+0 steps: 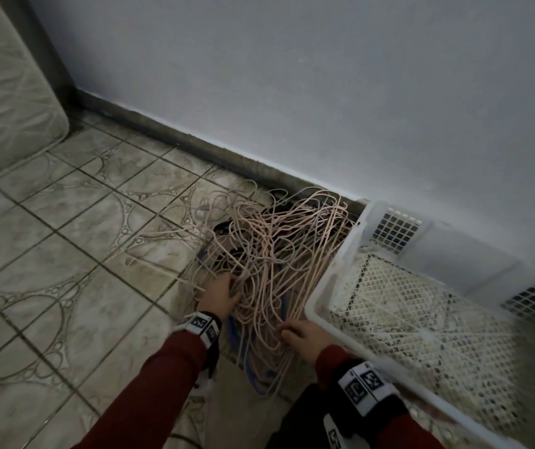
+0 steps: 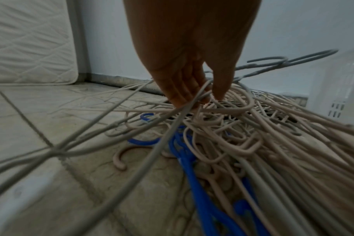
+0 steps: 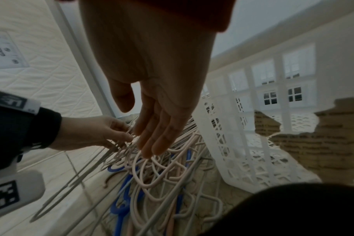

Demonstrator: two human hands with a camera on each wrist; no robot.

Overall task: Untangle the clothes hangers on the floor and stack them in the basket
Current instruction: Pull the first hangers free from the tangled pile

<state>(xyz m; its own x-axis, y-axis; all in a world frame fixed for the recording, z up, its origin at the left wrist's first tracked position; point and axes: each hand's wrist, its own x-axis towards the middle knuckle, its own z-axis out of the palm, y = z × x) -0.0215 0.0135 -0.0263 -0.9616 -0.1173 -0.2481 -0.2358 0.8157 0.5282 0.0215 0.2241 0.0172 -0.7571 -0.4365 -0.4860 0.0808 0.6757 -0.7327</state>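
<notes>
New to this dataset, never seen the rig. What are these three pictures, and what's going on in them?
No machine here: a person works with bare hands, wearing three cameras. The head view looks down at both hands; each wrist view looks along one hand. A tangled pile of hangers, mostly pink with some blue hangers, lies on the tiled floor beside a white basket, which looks to hold no hangers yet. The left hand has its fingers pinching into the tangle. The right hand hovers open over it. A mattress stands left.
</notes>
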